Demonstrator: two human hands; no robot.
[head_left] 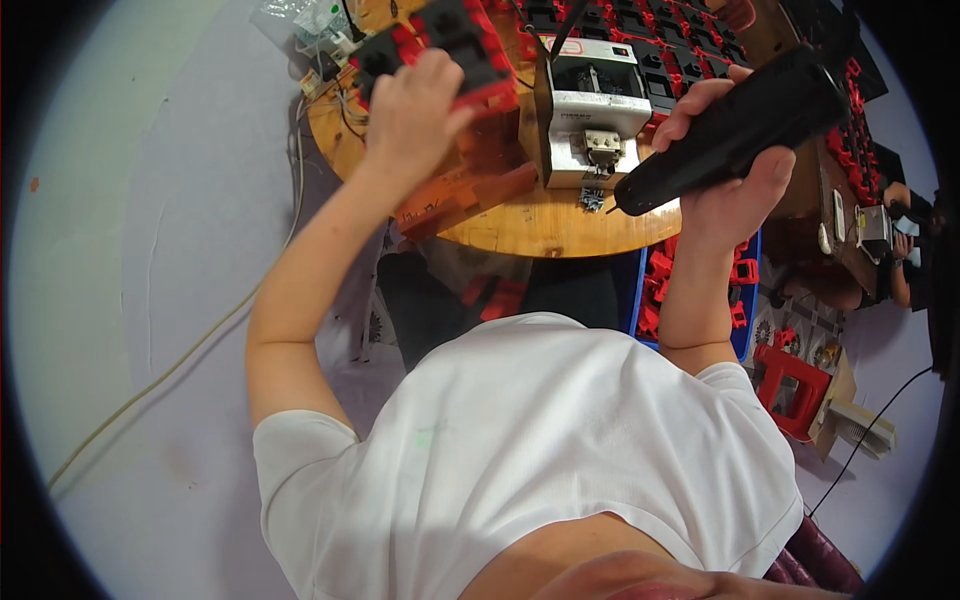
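Note:
My left hand [415, 110] is at the table's far left, fingers curled over a red-and-black plastic part [465, 45], both somewhat blurred. Below that hand is an orange, see-through bin [475, 200] at the near table edge. Closed round a black electric screwdriver [735, 130], my right hand [735, 200] is raised at the right, the thin bit pointing down and left. Between the hands stands a metal screw feeder [598, 115], the screwdriver's tip just right of its front. A few small screws [592, 200] lie before the feeder.
Rows of red-and-black parts [690, 45] cover the back of the round wooden table [560, 235]. A blue crate [745, 335] of red parts stands below its right edge. Beyond it are a red stool [795, 390] and another person [905, 245]. A cable [170, 370] runs down the left.

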